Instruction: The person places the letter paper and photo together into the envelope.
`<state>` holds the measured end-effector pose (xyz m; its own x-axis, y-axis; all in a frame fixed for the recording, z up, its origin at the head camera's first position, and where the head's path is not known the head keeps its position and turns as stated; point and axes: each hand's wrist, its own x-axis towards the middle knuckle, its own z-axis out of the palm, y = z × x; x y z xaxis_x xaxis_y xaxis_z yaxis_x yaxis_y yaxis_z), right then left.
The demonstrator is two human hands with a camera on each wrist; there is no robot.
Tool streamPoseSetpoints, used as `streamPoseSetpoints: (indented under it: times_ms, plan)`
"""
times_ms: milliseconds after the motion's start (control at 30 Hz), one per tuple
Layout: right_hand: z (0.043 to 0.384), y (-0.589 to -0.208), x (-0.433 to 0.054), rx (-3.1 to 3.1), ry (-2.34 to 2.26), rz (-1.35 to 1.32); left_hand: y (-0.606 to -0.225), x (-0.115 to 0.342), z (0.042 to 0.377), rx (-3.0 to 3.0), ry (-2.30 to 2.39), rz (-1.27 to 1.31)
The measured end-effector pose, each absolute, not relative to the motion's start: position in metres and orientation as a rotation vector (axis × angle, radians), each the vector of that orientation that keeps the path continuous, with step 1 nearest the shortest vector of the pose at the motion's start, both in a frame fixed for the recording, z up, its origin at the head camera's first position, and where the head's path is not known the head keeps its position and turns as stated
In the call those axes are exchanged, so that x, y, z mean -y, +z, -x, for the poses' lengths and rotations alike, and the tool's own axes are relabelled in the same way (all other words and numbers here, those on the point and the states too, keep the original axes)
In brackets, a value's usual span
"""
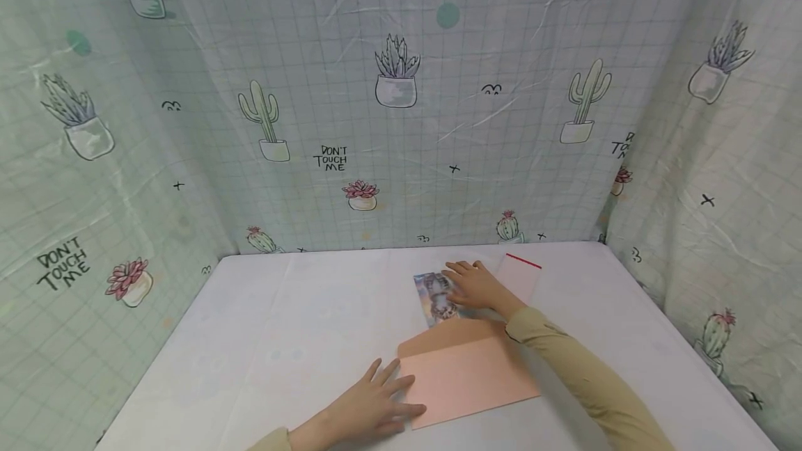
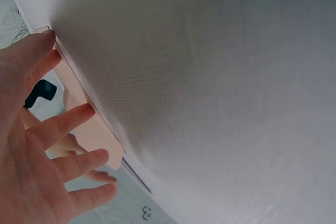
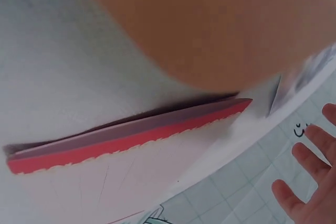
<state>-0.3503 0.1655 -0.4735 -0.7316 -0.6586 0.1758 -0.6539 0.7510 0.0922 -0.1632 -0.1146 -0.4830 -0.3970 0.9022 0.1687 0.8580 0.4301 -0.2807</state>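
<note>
A peach-pink envelope (image 1: 466, 385) lies on the white table with its flap spread toward the far side. My left hand (image 1: 366, 402) rests at its left edge, fingers straight and spread. In the left wrist view, fingertips of that hand touch along the edge of the envelope (image 2: 97, 135). Beyond the flap is a picture card (image 1: 431, 291) with a grey, furry-looking image. Over the card's right part reaches my right hand (image 1: 479, 287), fingers extended; whether the fingertips touch it I cannot tell. Part of the card is hidden by the hand and flap.
A pale pad with a red bound edge (image 1: 523, 261) lies right of the right hand, partly behind the forearm. The right wrist view shows its red strip (image 3: 131, 142) close up. A cactus-print curtain (image 1: 401, 138) surrounds the white table (image 1: 301, 319) at the back and sides.
</note>
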Motion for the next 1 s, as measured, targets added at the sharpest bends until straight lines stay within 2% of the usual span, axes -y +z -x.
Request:
streamPoseSetpoints:
  times_ms: [500, 1000]
  plan:
    - [0.370, -0.476, -0.160, 2.925, -0.142, -0.926, -0.480, 0.114, 0.161, 2.407, 0.192, 1.536]
    - [0.367, -0.479, -0.155, 2.972, -0.032, -0.912, -0.479, 0.114, 0.159, 2.447, 0.195, 1.533]
